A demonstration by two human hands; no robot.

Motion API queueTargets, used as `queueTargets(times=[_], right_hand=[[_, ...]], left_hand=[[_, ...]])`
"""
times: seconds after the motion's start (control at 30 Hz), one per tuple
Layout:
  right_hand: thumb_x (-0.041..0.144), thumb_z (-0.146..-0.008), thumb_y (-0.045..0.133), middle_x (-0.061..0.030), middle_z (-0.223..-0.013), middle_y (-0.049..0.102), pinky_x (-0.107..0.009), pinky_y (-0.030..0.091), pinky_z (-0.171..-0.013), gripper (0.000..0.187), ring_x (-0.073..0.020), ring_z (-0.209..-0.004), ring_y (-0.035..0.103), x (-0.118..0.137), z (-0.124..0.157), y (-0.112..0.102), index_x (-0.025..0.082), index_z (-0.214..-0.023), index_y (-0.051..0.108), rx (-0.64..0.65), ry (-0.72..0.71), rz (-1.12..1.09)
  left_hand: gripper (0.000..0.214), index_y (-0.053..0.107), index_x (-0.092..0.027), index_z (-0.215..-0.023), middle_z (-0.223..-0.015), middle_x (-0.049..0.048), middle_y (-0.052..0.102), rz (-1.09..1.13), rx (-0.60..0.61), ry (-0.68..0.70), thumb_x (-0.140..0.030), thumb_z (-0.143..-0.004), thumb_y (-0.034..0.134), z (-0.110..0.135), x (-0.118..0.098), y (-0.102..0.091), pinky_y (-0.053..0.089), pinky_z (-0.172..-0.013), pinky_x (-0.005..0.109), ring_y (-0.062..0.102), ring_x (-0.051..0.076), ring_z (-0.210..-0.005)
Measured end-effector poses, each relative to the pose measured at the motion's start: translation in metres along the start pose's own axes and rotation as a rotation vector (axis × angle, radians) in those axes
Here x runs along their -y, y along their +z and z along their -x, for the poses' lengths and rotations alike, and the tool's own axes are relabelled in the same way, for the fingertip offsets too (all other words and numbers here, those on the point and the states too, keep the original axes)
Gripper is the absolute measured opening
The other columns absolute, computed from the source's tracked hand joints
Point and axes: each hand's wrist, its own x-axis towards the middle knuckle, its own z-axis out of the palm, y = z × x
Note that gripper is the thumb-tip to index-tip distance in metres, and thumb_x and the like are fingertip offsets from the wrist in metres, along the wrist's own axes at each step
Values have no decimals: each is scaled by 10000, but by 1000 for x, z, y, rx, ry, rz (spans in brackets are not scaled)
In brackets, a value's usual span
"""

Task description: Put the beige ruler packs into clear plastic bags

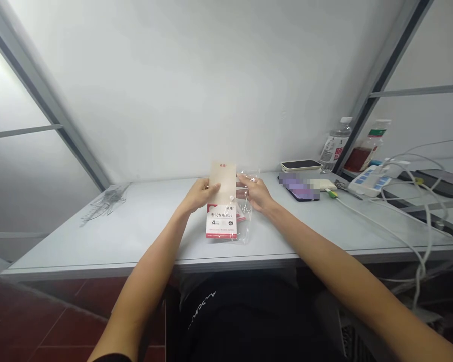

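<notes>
Head view: L hand (202, 194) holds flat cream rect. packet (225, 197), thumb on its face, over mid white laminate desk (154, 229), nearer front edge. Long axis approx. front-to-back: red-and-white printed end (221, 225) twd front edge, plain end twd back edge. R hand (259, 193): fingers slightly parted at crinkly clear plastic bag (243, 229); glare, can't tell if gripping. Twd back R corner: purple-screened dark phone (301, 190), white multi-socket power strip (368, 182), white-capped clear bottle (335, 151). White cables (429, 239) clutter R end.

There are 2 bottles (335, 148) (362, 153), 1 clear bag (244, 230) and 1 power strip (364, 183).
</notes>
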Motion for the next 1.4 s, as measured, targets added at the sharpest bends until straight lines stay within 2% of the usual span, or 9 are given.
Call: queueTargets(times=[0.1, 0.2, 0.33, 0.47, 0.57, 0.77, 0.93, 1.13, 1.4], right_hand=[[296, -747, 664, -35, -710, 666, -257, 534, -537, 175, -136, -539, 632, 2, 2, 0, 166, -863, 649, 0, 6, 28], [286, -717, 691, -34, -662, 656, -233, 513, -505, 156, -130, -525, 622, 2, 4, 2, 148, -780, 656, 57, 21, 77], [308, -686, 718, -47, -678, 671, -245, 516, -520, 183, -137, -540, 624, 1, 6, 5, 144, -737, 657, 123, 20, 91], [315, -682, 722, -61, -716, 688, -263, 532, -541, 196, -152, -562, 638, 0, 6, 5, 147, -765, 661, 131, 11, 87], [316, -690, 717, -64, -729, 687, -278, 541, -545, 195, -162, -573, 645, 0, 6, 5, 149, -774, 661, 120, 12, 68], [314, -720, 694, -61, -783, 685, -285, 542, -552, 228, -155, -567, 646, -1, 6, 4, 167, -891, 658, 71, 23, 47], [322, -732, 678, -75, -810, 688, -315, 542, -534, 205, -153, -530, 623, -2, 7, 4, 166, -862, 654, 91, 28, 53], [331, -722, 679, -75, -795, 689, -282, 533, -559, 199, -153, -567, 635, -2, 6, 4, 158, -817, 655, 123, 30, 89], [356, -644, 727, -28, -695, 674, -253, 488, -509, 211, -135, -546, 597, -2, 5, 3, 170, -719, 662, 177, 29, 104]], left_hand=[[355, 648, -121, -886, -851, 95, 676, 67, -32, -41, -431, -722, 589, 0, -2, 3, 482, -642, 294, 621, 201, -742], [398, 622, -136, -979, -958, 106, 667, 155, -179, -18, -438, -722, 597, -3, -1, 6, 487, -687, 307, 621, 211, -820], [457, 618, -106, -953, -961, 134, 667, 246, -266, -22, -495, -715, 594, -5, 3, 9, 494, -683, 329, 625, 239, -837], [437, 626, -103, -917, -874, 113, 681, 243, -256, -11, -480, -695, 619, -5, 5, 8, 493, -679, 322, 628, 248, -839], [425, 631, -113, -916, -877, 107, 681, 227, -220, 9, -481, -705, 608, -5, 6, 6, 491, -689, 320, 626, 240, -843], [443, 633, -110, -937, -866, 102, 678, 188, -226, -2, -482, -697, 603, -5, 2, 4, 492, -671, 323, 624, 226, -800], [403, 645, -107, -903, -916, 114, 674, 111, -220, -38, -459, -718, 582, -4, 2, 6, 488, -648, 314, 626, 208, -763], [397, 654, -135, -935, -976, 116, 669, -19, -206, 5, -470, -752, 544, -4, 5, 9, 491, -697, 329, 626, 243, -862], [392, 575, -144, -986, -1048, 120, 635, 45, -247, 71, -469, -770, 546, -5, 4, 19, 485, -755, 334, 613, 223, -895]])
